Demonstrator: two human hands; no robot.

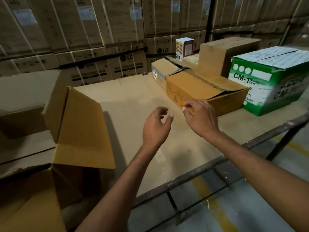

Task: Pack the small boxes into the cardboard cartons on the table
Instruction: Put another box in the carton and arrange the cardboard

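An open cardboard carton (78, 131) stands at the left of the table, its flaps raised; its inside is hidden. A long flat brown box (204, 91) lies at the table's middle right. My right hand (199, 117) is at that box's near corner, fingers curled, fingertips touching its edge. My left hand (156, 127) hovers over the bare tabletop just left of it, fingers loosely curled and holding nothing. A small white and maroon printed box (184, 47) stands upright at the back.
A green and white "CM-1 Wonder Tape" carton (267, 81) sits at the right, a taller brown carton (224, 54) behind it. The table (133, 101) has a metal frame edge along the front right. Stacked washing machine cartons (100, 39) form a wall behind.
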